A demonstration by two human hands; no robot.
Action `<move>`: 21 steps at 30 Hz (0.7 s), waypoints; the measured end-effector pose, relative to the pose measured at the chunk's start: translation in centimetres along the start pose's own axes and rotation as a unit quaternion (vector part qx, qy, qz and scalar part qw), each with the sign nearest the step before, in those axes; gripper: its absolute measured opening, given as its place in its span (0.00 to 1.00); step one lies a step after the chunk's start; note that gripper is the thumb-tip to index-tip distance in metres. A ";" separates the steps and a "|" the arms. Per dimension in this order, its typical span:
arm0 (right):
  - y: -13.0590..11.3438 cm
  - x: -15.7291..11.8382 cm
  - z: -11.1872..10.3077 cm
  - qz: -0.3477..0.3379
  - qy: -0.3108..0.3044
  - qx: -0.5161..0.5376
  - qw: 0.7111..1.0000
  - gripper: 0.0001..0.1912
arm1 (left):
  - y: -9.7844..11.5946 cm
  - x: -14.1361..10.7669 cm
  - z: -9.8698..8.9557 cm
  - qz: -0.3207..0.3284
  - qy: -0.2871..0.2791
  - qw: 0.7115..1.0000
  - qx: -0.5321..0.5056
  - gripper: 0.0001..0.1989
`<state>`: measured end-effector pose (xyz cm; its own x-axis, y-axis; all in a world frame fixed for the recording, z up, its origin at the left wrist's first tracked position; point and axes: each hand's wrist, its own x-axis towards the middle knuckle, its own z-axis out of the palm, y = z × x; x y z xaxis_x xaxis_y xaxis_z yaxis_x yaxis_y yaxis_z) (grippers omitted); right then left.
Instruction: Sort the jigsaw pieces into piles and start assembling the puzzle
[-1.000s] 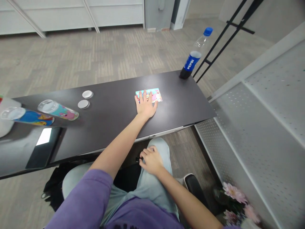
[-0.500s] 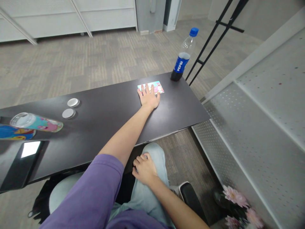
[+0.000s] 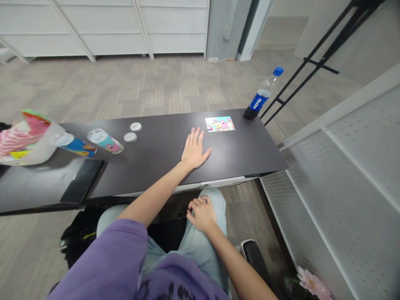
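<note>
Left hand off card; PEPSI bottle.

Dark table — card, Pepsi bottle, white discs, two cups, black slab, white container

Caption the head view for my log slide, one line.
Left hand spread on the dark table near a colourful card; right hand resting on the leg.

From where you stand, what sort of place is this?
Probably an office or shared workroom: there's patterned carpet flooring, white panelled units along the far side, and a long dark table.
</note>
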<state>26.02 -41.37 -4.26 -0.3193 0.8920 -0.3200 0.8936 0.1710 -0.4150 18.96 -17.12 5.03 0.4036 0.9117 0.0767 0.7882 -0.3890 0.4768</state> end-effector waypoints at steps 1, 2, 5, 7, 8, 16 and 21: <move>0.0 -0.2 -0.1 0.001 0.008 -0.002 1.000 0.14 | -1.4 -1.8 -0.7 0.000 0.000 1.000 -0.004 0.51; 0.0 -0.3 -0.1 0.000 0.016 -0.002 1.000 0.12 | -2.8 -3.6 -1.4 -0.002 0.001 1.000 -0.008 0.50; -0.1 -0.7 -0.4 -0.014 0.043 0.010 0.999 0.09 | -6.6 -8.6 -3.3 -0.019 0.020 0.999 -0.023 0.49; -0.2 -1.1 -0.7 -0.031 0.062 0.027 0.997 0.05 | -8.9 -11.9 -4.7 -0.029 0.044 0.998 -0.035 0.49; -0.2 -1.4 -0.9 -0.043 0.070 0.039 0.996 0.11 | -10.0 -13.5 -5.3 -0.034 0.060 0.997 -0.042 0.49; 0.6 -2.9 -7.2 -0.079 0.189 0.075 0.976 0.17 | -21.6 -24.6 -13.6 -0.184 0.309 0.929 -0.086 0.58; 1.3 3.3 -13.4 0.018 0.306 0.045 0.951 0.25 | -30.5 -22.4 -21.2 -0.277 0.398 0.867 -0.116 0.57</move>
<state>30.34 -32.56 5.59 -0.0220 0.9778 0.2086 0.8615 0.1244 -0.4923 -23.96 -22.86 7.35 -0.5283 0.7880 0.3163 0.6067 0.0897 0.7899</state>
